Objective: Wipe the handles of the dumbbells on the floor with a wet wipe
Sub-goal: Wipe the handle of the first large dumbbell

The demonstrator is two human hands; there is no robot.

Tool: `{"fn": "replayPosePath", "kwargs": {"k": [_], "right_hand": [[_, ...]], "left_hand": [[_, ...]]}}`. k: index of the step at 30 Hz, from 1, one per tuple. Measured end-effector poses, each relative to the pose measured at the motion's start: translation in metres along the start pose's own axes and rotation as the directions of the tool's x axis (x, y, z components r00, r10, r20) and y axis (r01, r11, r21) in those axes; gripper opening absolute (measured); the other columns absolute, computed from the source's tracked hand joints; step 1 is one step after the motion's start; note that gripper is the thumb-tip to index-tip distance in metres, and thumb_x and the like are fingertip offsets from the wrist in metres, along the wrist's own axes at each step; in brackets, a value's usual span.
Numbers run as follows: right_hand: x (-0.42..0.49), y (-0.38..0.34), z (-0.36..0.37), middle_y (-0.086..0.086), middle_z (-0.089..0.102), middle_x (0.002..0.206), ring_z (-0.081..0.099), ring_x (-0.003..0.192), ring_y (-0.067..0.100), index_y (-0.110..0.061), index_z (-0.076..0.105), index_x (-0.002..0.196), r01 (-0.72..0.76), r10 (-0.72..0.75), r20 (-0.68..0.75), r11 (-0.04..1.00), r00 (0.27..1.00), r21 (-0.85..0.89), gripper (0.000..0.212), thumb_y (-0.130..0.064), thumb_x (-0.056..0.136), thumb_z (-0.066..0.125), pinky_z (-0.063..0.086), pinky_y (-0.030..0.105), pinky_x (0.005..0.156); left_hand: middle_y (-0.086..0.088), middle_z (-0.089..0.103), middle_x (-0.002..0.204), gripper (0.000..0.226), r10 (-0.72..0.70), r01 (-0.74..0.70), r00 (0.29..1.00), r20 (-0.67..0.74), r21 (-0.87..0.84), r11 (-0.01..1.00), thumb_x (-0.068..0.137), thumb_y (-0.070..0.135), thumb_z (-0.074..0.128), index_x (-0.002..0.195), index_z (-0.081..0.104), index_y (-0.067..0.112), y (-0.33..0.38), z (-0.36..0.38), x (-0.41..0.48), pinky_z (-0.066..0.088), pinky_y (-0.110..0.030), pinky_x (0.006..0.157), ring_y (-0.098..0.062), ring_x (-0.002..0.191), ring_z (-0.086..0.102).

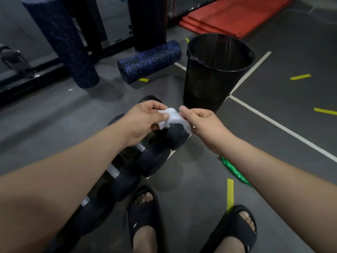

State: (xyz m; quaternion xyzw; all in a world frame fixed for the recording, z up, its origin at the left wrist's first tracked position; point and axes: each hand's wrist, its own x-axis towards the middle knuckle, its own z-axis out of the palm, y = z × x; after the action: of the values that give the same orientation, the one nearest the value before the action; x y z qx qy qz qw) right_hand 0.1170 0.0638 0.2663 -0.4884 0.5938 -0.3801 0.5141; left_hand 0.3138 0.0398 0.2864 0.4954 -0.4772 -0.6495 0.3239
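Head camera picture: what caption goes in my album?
Left hand and right hand pinch a wet wipe above the dumbbells.

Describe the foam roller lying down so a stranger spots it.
Find the tall black bin on the floor. Immediately left of it lies a short blue-speckled foam roller. Its longer neighbour further left stands on end; this one lies on its side.

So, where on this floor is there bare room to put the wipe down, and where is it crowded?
Bare floor lies left of the dumbbells, up to the standing foam roller. A smaller patch lies between the dumbbells and the green packet. Right of the bin, past the white line, is bare too. The row itself is crowded.
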Motion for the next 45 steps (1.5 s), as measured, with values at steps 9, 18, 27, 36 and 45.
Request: {"fn": "replayPosePath", "kwargs": {"k": [9,18,27,36,45], "right_hand": [[0.060,0.058,0.023,0.022,0.073,0.098,0.067,0.083,0.028,-0.009,0.073,0.094,-0.133,0.127,0.065,0.986,0.990,0.100,0.026,-0.028,0.078,0.082,0.052,0.045,0.079],[0.135,0.085,0.029,0.013,0.073,0.091,0.068,0.080,0.023,-0.008,0.066,0.098,-0.235,0.226,0.077,0.961,0.971,0.148,0.006,-0.005,0.093,0.067,0.056,0.036,0.074],[0.179,0.094,0.046,0.014,0.074,0.083,0.068,0.073,0.021,-0.012,0.073,0.089,-0.211,0.211,0.023,0.978,0.977,0.005,0.020,-0.031,0.094,0.071,0.060,0.037,0.076],[0.213,0.093,0.043,0.001,0.072,0.080,0.062,0.068,0.018,-0.018,0.077,0.093,-0.100,0.104,0.028,0.987,0.994,-0.127,0.005,-0.021,0.089,0.078,0.055,0.034,0.069],[0.251,0.114,0.043,-0.008,0.069,0.076,0.070,0.074,0.012,-0.034,0.064,0.089,0.135,-0.029,0.176,0.767,0.984,-0.628,0.011,-0.028,0.088,0.073,0.058,0.040,0.080]], "left_hand": [[-0.011,0.077,0.096,0.016,-0.151,0.130,0.981,-0.124,-0.168,0.977,0.090,0.010,0.073,0.105,0.073,0.003,-0.074,-0.007,0.065,0.060,-0.030,0.083,-0.023,0.091,0.074],[-0.008,0.073,0.117,0.032,-0.218,0.217,0.976,0.001,-0.100,0.971,0.096,0.008,0.065,0.128,0.064,0.014,-0.108,-0.035,0.123,0.053,-0.039,0.101,-0.018,0.107,0.069],[-0.011,0.077,0.097,0.011,-0.150,0.110,0.959,-0.243,-0.170,0.979,0.088,0.009,0.077,0.098,0.075,0.011,-0.130,-0.041,0.159,0.058,-0.028,0.085,-0.017,0.091,0.072],[-0.003,0.076,0.090,0.018,0.045,0.026,0.938,-0.343,0.198,0.980,0.091,0.005,0.067,0.091,0.074,0.022,-0.118,-0.075,0.170,0.057,-0.026,0.087,-0.015,0.088,0.072],[-0.008,0.048,0.135,0.061,0.233,0.089,0.951,-0.205,0.899,0.429,0.094,0.052,0.059,0.148,0.040,0.031,-0.119,-0.127,0.200,0.046,-0.043,0.098,-0.033,0.124,0.049]]}}
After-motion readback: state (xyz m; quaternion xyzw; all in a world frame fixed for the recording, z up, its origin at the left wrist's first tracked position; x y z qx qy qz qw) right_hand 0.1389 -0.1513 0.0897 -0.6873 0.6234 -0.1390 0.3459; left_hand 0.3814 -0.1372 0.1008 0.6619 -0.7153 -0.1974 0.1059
